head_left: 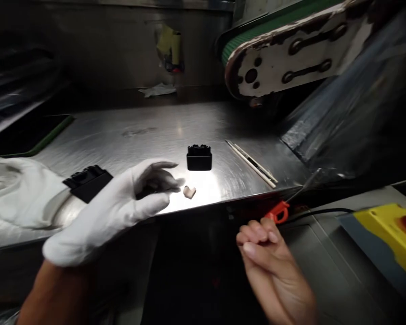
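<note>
My left hand [122, 207] wears a white glove and hovers over the front of a steel table [149, 131], fingers spread and slightly curled, holding nothing. Just beyond its fingertips lies a small beige scrap [189, 192]. A black plastic part [199, 157] stands a little farther back. Another black plastic part [87, 181] lies behind my gloved wrist. My bare right hand [270, 262] is below the table's front edge, fingers curled together into a loose fist, nothing visible in it. An orange-handled tool [279, 211] pokes out just above that hand.
A utility knife [252, 163] lies on the table's right side. A conveyor belt end [291, 49] overhangs the back right. A white cloth bundle [16, 189] sits at left. A yellow box with a red button [392, 230] is at lower right. A crumpled rag [157, 89] lies at the back.
</note>
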A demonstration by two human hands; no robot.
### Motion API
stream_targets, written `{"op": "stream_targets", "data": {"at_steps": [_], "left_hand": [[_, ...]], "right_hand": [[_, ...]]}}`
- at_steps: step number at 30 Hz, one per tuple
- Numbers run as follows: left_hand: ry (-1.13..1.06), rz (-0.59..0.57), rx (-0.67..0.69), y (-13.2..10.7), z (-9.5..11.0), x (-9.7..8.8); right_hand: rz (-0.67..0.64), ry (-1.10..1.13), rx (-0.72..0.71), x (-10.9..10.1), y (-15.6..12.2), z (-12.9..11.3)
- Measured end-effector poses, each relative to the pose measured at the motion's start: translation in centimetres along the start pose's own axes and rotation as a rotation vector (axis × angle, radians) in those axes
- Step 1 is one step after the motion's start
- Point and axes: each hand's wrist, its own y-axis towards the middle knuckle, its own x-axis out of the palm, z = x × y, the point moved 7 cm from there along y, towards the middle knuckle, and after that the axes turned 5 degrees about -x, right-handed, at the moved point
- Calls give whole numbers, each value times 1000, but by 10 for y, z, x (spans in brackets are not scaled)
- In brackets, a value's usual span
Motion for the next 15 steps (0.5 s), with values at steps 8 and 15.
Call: {"op": "stream_targets", "data": {"at_steps": [8,15], "left_hand": [[41,5,-37,0,-3,1],[25,7,-3,0,0,1]], "right_hand": [[-180,133,107,18,-19,10],[-183,82,101,18,-18,3]]}}
